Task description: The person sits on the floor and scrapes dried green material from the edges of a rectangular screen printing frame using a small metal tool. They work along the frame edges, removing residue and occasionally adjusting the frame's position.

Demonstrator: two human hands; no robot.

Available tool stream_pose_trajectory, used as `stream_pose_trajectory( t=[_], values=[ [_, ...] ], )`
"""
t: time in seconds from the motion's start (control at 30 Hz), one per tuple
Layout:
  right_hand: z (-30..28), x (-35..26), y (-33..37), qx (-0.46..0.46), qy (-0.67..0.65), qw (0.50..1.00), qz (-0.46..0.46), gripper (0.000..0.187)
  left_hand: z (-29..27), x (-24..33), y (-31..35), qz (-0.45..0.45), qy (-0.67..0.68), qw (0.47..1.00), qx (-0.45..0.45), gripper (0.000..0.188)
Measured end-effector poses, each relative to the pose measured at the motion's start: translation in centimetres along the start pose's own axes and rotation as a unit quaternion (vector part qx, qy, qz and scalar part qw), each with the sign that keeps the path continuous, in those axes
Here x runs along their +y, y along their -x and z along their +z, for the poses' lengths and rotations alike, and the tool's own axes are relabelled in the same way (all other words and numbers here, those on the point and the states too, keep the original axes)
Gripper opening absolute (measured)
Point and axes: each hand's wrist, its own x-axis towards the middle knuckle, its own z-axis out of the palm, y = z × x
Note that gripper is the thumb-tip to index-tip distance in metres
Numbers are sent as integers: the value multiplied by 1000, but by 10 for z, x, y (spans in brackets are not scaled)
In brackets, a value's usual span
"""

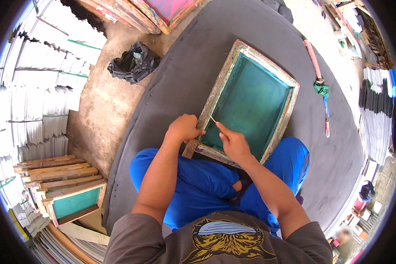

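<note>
A wooden screen-printing frame [220, 90] with green mesh [255, 99] lies tilted across my lap and the dark padded surface. My left hand [185, 128] is closed around the frame's left rail near its lower corner, thumb on top. Beside that hand a short wooden block [189, 149] juts from the corner. Over the mesh's lower left, my right hand [236, 144] grips a thin tool with a pale metal shaft [212, 118]. Its tip meets the inner edge of the left rail; the handle is hidden in my fingers, so its exact kind is unclear.
A long pinkish-handled tool [312, 59], a green cloth [321, 89] and a blue-handled tool [326, 108] lie to the right. Far left are a black plastic bag [134, 64] and stacked sheets [28, 103]. More frames [77, 200] stand at lower left.
</note>
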Motion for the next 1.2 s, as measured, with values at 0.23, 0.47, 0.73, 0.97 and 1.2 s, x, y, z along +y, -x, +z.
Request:
stream_pose_trajectory(
  t=[0.23, 0.47, 0.73, 0.97, 1.2],
  values=[
    [3, 19, -11, 23, -167, 986, -15, 41, -5, 3, 0, -7, 6, 1000, -21, 46],
    [-42, -1, -21, -192, -491, 786, 324, 47, -5, 0, 2, -10, 18, 1000, -22, 47],
    [-26, -21, 7, -48, -46, 996, 53, 41, -4, -2, 1, -1, 17, 1000, -16, 48],
    [-32, -40, 6, -80, 57, 992, 82, 44, -4, 0, 1, -3, 18, 1000, -11, 47],
    [-29, -84, -1, -110, 174, 968, 145, 43, 6, -2, 0, 16, -15, 1000, 21, 47]
  ],
)
